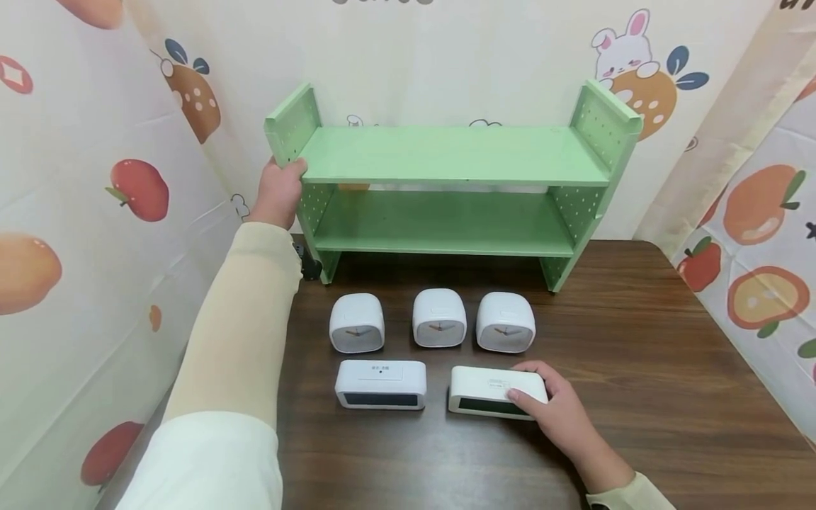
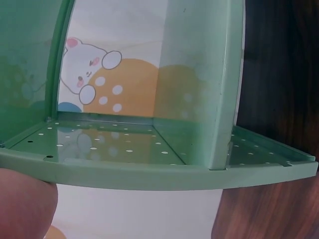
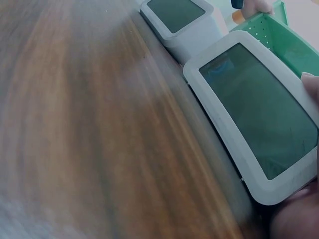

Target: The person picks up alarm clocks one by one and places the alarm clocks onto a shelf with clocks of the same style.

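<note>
My left hand (image 1: 280, 190) grips the left side panel of a green two-tier shelf (image 1: 446, 152), thumb over the front edge by the upper board. In the left wrist view the perforated side panel (image 2: 114, 174) runs across, with part of the hand at the lower left. My right hand (image 1: 561, 411) holds the right end of a white digital clock (image 1: 478, 382), thumb on top and fingers behind. Its dark screen (image 3: 264, 109) faces the right wrist camera. Left of it a second white digital clock (image 1: 380, 375) stands on the table.
Three small white analog clocks, the left clock (image 1: 357, 319), the middle clock (image 1: 440, 315) and the right clock (image 1: 506, 319), stand in a row before the shelf. The brown wooden table (image 1: 669, 354) meets printed curtains (image 1: 720, 212) at the back and sides. A black object (image 1: 309, 265) lies by the shelf's left foot.
</note>
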A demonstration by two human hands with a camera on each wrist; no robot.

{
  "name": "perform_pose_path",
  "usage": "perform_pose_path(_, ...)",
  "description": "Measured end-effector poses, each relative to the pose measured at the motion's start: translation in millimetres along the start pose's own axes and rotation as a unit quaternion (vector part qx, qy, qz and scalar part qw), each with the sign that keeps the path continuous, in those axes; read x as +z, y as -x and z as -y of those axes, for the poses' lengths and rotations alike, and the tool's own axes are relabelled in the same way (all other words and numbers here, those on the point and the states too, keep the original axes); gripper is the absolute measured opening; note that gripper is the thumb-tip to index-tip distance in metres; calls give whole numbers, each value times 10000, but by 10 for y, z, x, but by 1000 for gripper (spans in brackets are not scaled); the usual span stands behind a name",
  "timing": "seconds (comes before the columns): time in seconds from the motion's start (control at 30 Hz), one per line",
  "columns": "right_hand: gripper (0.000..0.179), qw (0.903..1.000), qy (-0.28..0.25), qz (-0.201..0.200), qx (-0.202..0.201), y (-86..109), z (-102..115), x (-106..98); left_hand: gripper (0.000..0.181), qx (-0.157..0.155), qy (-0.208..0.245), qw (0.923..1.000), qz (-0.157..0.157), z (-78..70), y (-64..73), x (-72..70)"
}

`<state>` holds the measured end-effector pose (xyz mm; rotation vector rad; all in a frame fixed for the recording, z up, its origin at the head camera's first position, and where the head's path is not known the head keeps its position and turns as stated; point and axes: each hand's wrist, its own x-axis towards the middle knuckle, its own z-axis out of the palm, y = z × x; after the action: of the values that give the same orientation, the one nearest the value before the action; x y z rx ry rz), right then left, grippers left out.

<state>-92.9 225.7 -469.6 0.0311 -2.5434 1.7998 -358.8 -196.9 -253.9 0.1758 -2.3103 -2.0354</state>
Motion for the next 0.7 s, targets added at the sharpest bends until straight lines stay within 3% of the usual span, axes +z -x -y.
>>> perform_pose_path(0.33,30,9998,195,-33,18,-8,22,22,54,40,16,10000,12,-18,12,-8)
perform_pose_path(0.53,32,9999,-117,-88,-22,-2,40,50,54,2,15,10000,20,16,-11,-51)
perform_pose_path(0.7,32,9988,-365,-293,-108,50,123,42,53,14,68,10000,-17,8,-14,-6)
